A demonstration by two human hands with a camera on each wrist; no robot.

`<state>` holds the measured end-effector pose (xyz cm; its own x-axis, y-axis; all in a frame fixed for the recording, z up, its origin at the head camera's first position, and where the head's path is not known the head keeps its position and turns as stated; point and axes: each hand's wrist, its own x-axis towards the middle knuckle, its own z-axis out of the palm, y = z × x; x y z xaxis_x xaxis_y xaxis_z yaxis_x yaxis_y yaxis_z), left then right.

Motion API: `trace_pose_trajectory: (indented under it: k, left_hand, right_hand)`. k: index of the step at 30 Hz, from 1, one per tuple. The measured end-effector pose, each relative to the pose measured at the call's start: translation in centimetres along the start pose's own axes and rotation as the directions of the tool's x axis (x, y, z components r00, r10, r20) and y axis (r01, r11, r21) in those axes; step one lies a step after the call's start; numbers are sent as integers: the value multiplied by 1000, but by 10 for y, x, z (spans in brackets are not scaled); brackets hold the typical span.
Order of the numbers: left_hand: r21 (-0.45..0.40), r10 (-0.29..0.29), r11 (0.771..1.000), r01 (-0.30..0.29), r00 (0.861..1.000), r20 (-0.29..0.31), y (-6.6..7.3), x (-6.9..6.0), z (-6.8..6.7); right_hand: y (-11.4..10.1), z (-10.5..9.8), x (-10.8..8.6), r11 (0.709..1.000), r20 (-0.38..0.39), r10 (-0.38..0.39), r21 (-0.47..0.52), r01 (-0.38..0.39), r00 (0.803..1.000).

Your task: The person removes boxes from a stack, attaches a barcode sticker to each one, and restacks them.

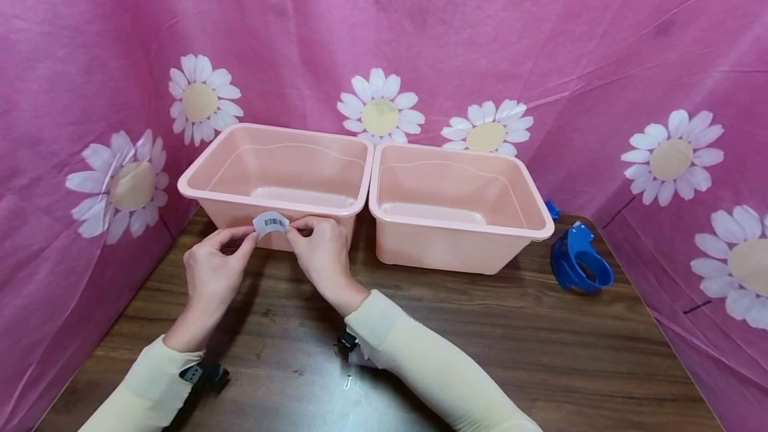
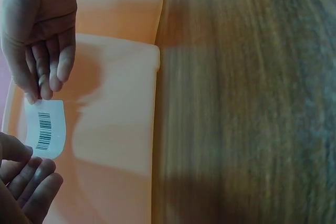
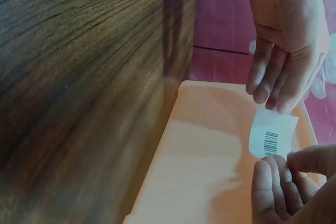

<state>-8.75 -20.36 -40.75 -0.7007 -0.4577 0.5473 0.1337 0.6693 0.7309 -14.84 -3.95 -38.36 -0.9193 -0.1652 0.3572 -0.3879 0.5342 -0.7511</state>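
Note:
Both hands pinch a small white barcode label [image 1: 271, 223] in front of the left pink bin [image 1: 210, 187]. The left hand [image 1: 217, 265] holds its left edge between thumb and fingertips, while the right hand [image 1: 322, 252] pinches the right edge. In the head view the label bows upward in the middle. Black bars show on the label [image 2: 46, 129] in the left wrist view, with the bin's front wall [image 2: 113, 108] behind it. From the right wrist, the label [image 3: 272, 134] appears between the two hands. Whether it touches the bin cannot be told.
A second pink bin [image 1: 444, 245] stands right beside the first. Farther right, a blue tape dispenser [image 1: 579, 262] lies on the wooden table [image 1: 480, 339]. Something pale, partly hidden, lies under the right sleeve [image 1: 420, 359]. Pink cloth [image 1: 288, 39] with daisies hangs behind and at both sides.

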Motion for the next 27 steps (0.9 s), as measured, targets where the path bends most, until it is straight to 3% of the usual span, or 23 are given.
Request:
trace_pose_trajectory:
  k: [27]
  left_hand:
    - [2, 2, 1000, -2, 998, 61, -2, -1, 3]
  right_hand:
    - [3, 5, -11, 997, -32, -22, 68, 24, 999]
